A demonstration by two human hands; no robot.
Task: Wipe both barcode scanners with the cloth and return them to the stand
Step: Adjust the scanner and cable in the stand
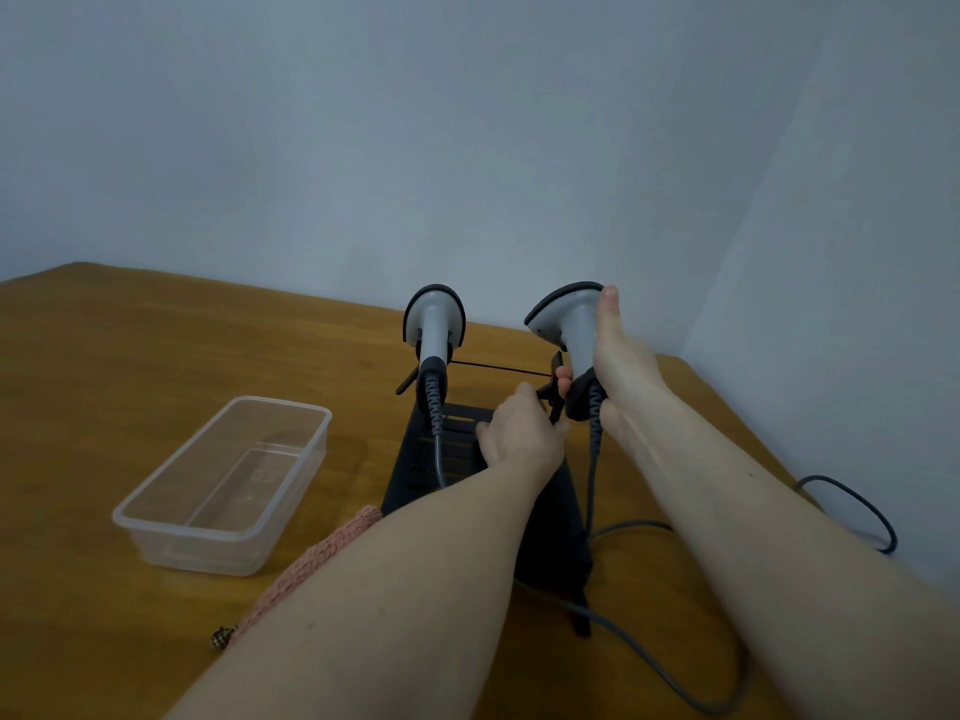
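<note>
Two grey-and-black barcode scanners stand above a black stand [426, 475] on the wooden table. The left scanner [434, 324] sits in the stand's left holder, its coiled cord hanging down. My right hand [618, 366] grips the handle of the right scanner [563, 317] just above the right holder. My left hand [522, 433] holds the stand's right holder bracket [555, 392], fingers curled around it. A pink fluffy cloth [332, 548] lies on the table, partly hidden under my left forearm.
A clear plastic tub [223, 485] sits to the left of the stand. Grey and black cables [852, 506] trail across the table at the right and front. A pale wall stands close behind and to the right.
</note>
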